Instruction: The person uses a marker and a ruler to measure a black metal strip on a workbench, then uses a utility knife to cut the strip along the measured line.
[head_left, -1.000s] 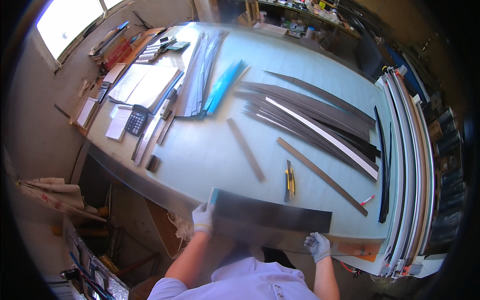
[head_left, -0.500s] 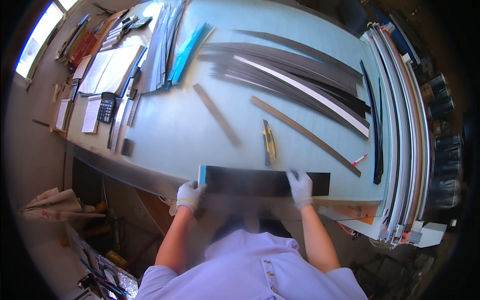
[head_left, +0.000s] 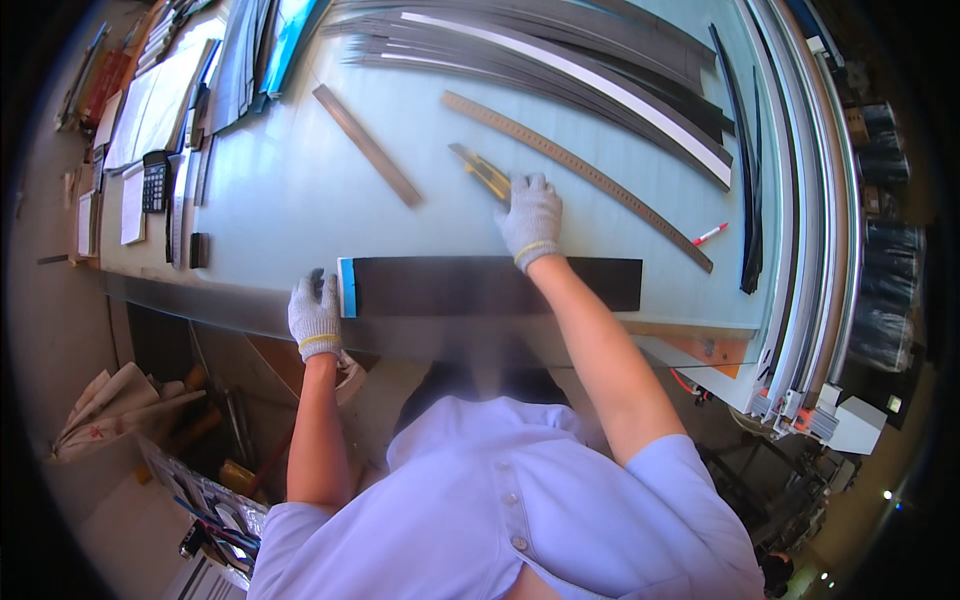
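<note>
A long black strip (head_left: 500, 286) with a light-blue band (head_left: 347, 288) at its left end lies flat along the table's front edge. Just off that end is my left hand (head_left: 315, 312) in a pale knit glove, fingers apart and holding nothing. My right hand (head_left: 530, 212), gloved as well, reaches past the strip and has its fingers closed around the rear of a yellow utility knife (head_left: 487, 176). The knife's blade end points up and to the left. To the right of it lies a long ruler (head_left: 580, 165), and to the left a short brown bar (head_left: 367, 143).
Dark and white strips (head_left: 600, 85) cover the table's far side. A red-and-white pen (head_left: 711, 233) rests near the ruler's end. Long rails (head_left: 815, 200) border the right side. At left are a calculator (head_left: 156, 181), papers (head_left: 152, 105) and blue strips (head_left: 288, 45).
My right hand has left the black strip, reached forward and taken hold of the utility knife, which has turned leftward. My left hand has come off the strip's left end. The view has shifted.
</note>
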